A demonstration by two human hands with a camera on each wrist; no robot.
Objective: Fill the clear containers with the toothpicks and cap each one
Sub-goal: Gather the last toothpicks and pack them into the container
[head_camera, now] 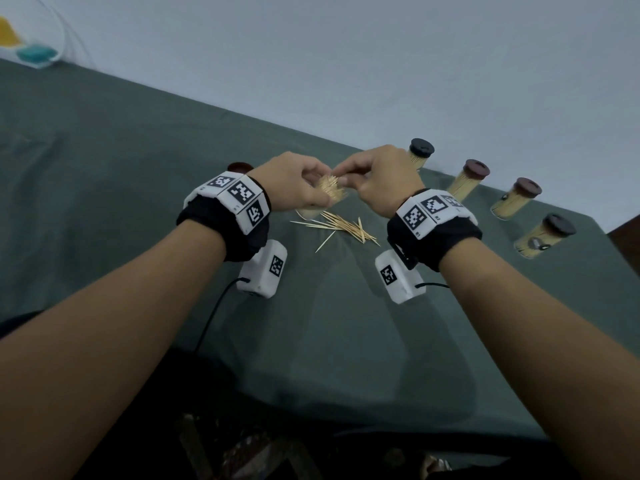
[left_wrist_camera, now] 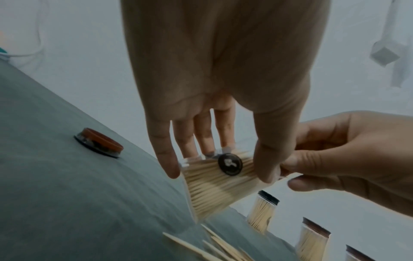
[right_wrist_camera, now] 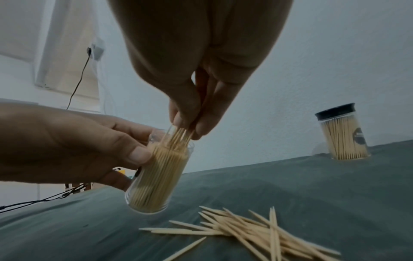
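Note:
My left hand [head_camera: 311, 192] grips a clear container [right_wrist_camera: 156, 176] packed with toothpicks and holds it tilted just above the green cloth. A dark round sticker shows on the container's side [left_wrist_camera: 230, 164]. My right hand [right_wrist_camera: 187, 128] pinches a small bunch of toothpicks [right_wrist_camera: 178, 137] whose lower ends stand in the container's open mouth. Loose toothpicks [head_camera: 343, 226] lie scattered on the cloth right below both hands. A brown cap [left_wrist_camera: 98, 143] lies on the cloth to the left of my left hand.
Several capped, filled containers [head_camera: 467, 180] stand in a row along the table's far right edge, the nearest one black-capped [right_wrist_camera: 342, 134]. The green cloth [head_camera: 104, 168] covers the whole table. A pale wall rises behind. Cables hang at the left.

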